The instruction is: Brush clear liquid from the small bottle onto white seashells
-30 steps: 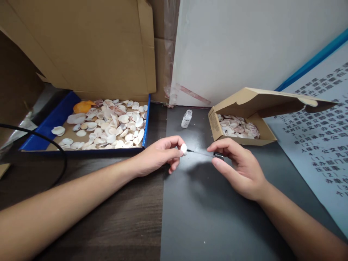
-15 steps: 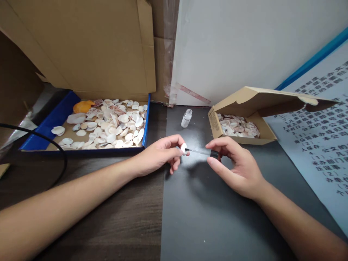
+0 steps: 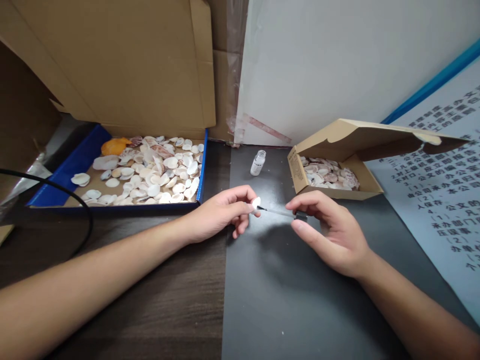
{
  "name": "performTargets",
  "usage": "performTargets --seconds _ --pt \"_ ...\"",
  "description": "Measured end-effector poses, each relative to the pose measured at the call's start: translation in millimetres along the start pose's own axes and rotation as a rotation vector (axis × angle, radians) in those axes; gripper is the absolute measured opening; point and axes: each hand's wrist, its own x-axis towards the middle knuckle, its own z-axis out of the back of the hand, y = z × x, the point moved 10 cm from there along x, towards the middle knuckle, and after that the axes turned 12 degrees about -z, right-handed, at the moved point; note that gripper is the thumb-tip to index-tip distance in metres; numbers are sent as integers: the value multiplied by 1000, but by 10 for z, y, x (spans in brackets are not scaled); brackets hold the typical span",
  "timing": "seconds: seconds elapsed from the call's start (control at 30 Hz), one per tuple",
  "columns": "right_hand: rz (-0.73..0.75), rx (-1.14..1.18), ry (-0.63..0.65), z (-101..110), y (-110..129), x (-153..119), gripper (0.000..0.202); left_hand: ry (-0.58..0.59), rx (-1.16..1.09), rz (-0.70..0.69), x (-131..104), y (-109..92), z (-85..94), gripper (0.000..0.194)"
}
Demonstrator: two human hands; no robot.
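My left hand (image 3: 234,211) pinches a small white seashell (image 3: 256,202) between thumb and fingers, above the edge of the dark mat. In my right hand (image 3: 330,232) a brush applicator (image 3: 279,212) is held by its black cap (image 3: 301,215), thumb and fingers around it. Its thin stem points left, and the dark tip is at the shell's right side; whether it touches cannot be made out. Beyond the hands a small clear bottle (image 3: 258,164) with dark print stands upright without a cap.
At left, a blue-edged cardboard box (image 3: 200,187) holds many loose shells, its lid raised. A smaller cardboard box (image 3: 296,175) with shells stands at right beside a printed sheet (image 3: 446,200). A black cable (image 3: 88,215) curves across the left side.
My right hand has shifted slightly right and down with the brush applicator, whose tip has moved a little off to the right. The shell in my left hand has tilted slightly.
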Motion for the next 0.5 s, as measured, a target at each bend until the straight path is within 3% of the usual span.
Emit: performTargets --seconds 0.5 --pt "-53 -32 -60 58 -50 19 11 16 24 -17 3 -8 1 13"
